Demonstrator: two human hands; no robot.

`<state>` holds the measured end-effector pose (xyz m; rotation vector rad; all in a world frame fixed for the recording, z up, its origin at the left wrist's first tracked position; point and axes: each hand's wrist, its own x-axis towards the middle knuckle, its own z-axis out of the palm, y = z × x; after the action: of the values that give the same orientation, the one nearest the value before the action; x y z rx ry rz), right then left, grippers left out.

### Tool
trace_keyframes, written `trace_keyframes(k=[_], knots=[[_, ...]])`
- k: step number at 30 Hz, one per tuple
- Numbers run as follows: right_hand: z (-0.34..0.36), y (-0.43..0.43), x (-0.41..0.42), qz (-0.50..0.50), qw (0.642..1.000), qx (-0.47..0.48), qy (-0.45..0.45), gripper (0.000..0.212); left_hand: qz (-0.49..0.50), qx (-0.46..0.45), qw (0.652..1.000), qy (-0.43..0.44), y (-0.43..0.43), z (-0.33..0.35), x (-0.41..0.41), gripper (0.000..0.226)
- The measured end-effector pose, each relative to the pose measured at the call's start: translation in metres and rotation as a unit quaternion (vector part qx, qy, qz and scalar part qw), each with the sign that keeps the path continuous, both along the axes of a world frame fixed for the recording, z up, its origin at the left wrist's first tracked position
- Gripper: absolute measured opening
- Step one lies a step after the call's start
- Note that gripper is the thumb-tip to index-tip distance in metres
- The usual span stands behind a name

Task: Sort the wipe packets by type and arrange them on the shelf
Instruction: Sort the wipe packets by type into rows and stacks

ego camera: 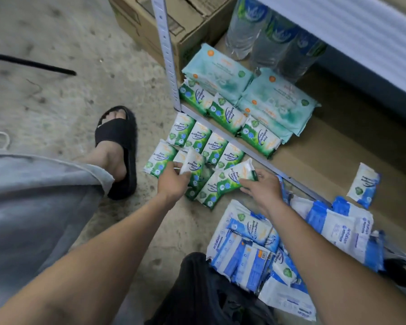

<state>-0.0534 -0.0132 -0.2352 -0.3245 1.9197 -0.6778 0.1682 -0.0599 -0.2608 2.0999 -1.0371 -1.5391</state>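
Rough concrete floor [63,95], hands apart. The left hand [172,181] pinches a glossy green "Pine Antibacterial Wipes" packet [193,164] and the right hand [264,187] grips a second green packet [232,178]. Both are just above the floor pile [198,138], beside the cardboard-lined shelf [338,160]. Crinkly blue "antabax" packs [242,252] are heaped by the right arm.

There go the pine packets [198,139], white on top, leafy green below, with blue-ringed lettering. The mint packs [220,71] are pale teal, cloudy, dotted with orange. That heap of blue packets [249,231] runs blue and white. Black sandal [117,137], grey shorts [33,207], brown cardboard box [192,31], blotchy grey concrete [56,55].
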Motion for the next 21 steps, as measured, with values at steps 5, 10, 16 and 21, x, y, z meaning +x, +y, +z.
trace_keyframes(k=[5, 10, 16, 21], knots=[[-0.009, -0.065, 0.042, 0.064, 0.990, 0.006, 0.126, 0.030, 0.009, -0.025, 0.999, -0.042, -0.052, -0.010, 0.028, 0.020], [-0.017, -0.120, 0.075, 0.127, 0.981, -0.035, 0.140, 0.038, -0.005, -0.046, 0.998, -0.041, -0.092, -0.027, 0.042, 0.015], [-0.039, -0.132, 0.087, 0.219, 0.947, -0.065, 0.226, 0.066, -0.034, -0.113, 0.984, -0.131, -0.113, -0.043, 0.046, 0.013], [-0.049, -0.118, 0.098, 0.252, 0.930, -0.048, 0.262, 0.071, -0.051, -0.102, 0.981, -0.157, -0.120, -0.054, 0.045, 0.025]])
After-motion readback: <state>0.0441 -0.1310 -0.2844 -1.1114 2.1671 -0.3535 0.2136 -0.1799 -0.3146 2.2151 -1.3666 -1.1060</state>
